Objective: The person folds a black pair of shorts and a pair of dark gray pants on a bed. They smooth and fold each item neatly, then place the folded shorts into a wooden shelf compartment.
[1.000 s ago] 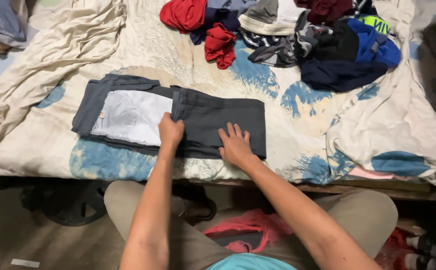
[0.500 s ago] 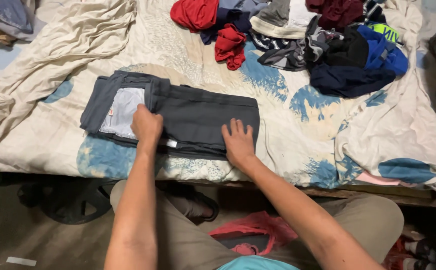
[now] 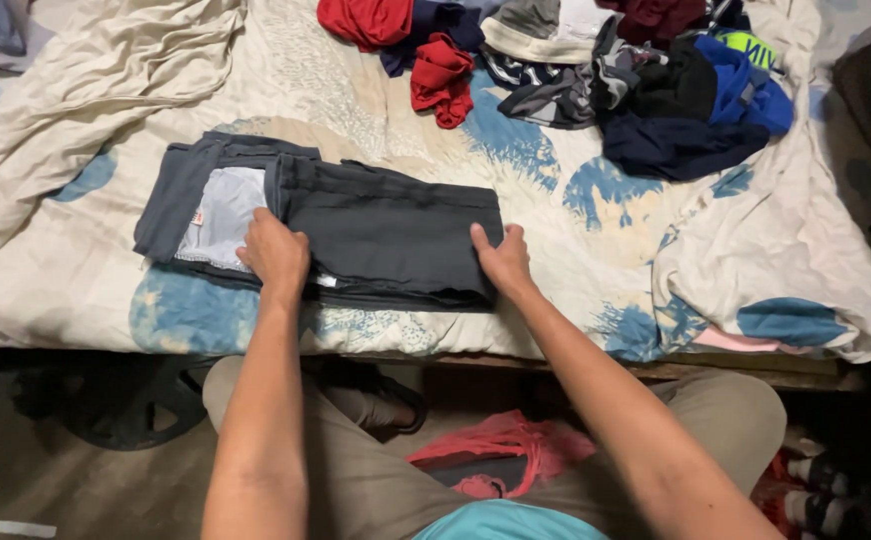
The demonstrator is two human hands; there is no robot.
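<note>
Dark grey trousers (image 3: 386, 225) lie folded on the bed near its front edge, with a white pocket lining (image 3: 224, 212) showing at their left end. My left hand (image 3: 276, 252) grips the folded edge of the trousers beside that lining. My right hand (image 3: 501, 258) holds the right end of the folded trousers, fingers curled at the edge.
A heap of unfolded clothes (image 3: 596, 70) in red, navy, grey, black and blue lies at the far side of the bed. A rumpled cream sheet (image 3: 86, 90) is bunched at the left. The patterned bed cover (image 3: 596, 230) hangs over the front edge; a red bag (image 3: 501, 450) sits below.
My left hand has pulled the trouser fold further left over the white lining. My right hand has slid from flat on the cloth to the right end of the trousers.
</note>
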